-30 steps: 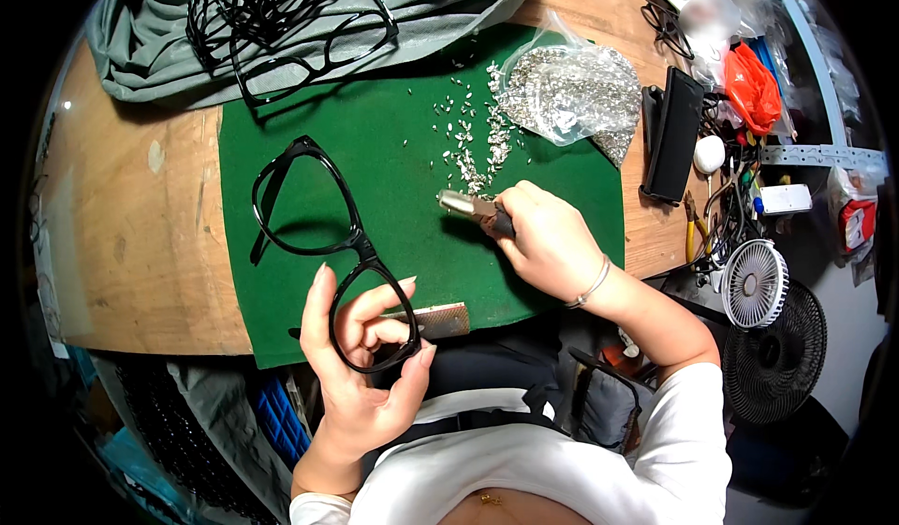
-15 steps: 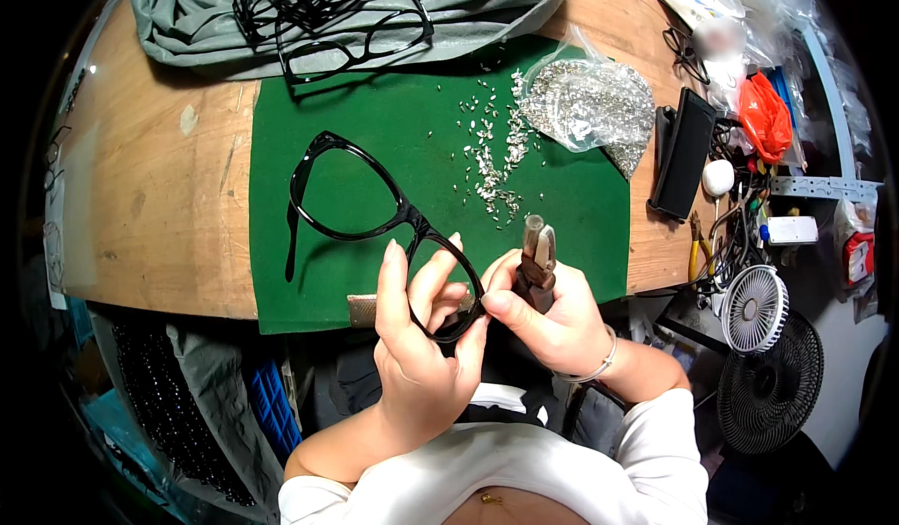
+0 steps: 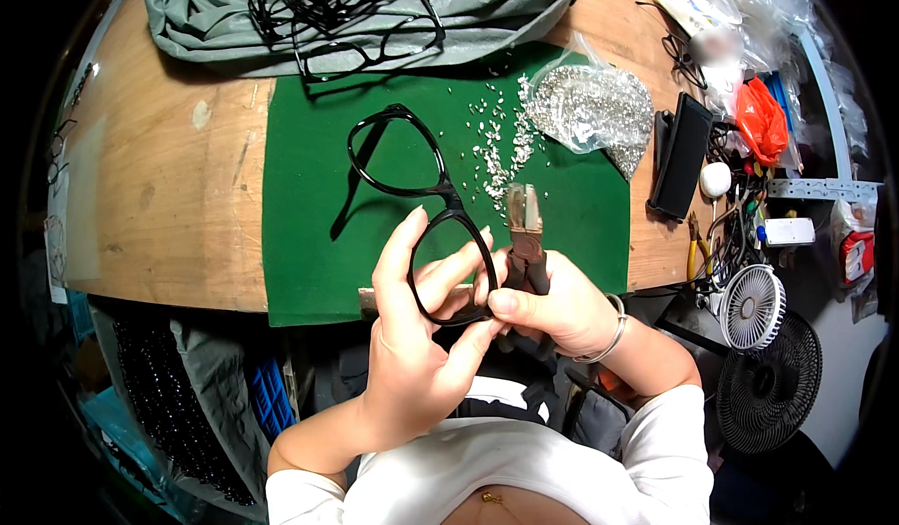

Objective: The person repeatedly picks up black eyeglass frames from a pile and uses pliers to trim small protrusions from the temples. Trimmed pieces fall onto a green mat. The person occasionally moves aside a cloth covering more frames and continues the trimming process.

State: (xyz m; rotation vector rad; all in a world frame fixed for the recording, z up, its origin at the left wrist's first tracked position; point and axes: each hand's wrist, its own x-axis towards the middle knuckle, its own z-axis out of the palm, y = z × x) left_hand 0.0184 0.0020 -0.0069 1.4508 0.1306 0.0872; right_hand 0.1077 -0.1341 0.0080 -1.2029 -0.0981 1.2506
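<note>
My left hand (image 3: 409, 352) is closed around the near rim of a black eyeglass frame (image 3: 452, 199), with some fingers passing behind it. The frame's far rim points away over the green mat (image 3: 314, 267); no lenses can be made out. My right hand (image 3: 571, 310) grips a pair of pliers (image 3: 526, 235), jaws pointing away from me. Its thumb also presses on the near corner of the frame, beside my left fingertips. Whatever lies under that thumb is hidden. Beyond the pliers, small silvery metal pieces (image 3: 495, 162) lie scattered on the mat.
A clear plastic bag of silvery pieces (image 3: 588, 103) rests at the mat's far right. At the back, black eyeglass frames (image 3: 323, 5) lie heaped on grey cloth (image 3: 201, 24). To the right are a phone (image 3: 681, 155), yellow-handled pliers (image 3: 694, 249), cables and a white fan (image 3: 752, 308).
The eyeglass frame has turned, its far rim swinging to the right. The pliers have turned in my right hand, so their jaws show broadside. The view has shifted slightly.
</note>
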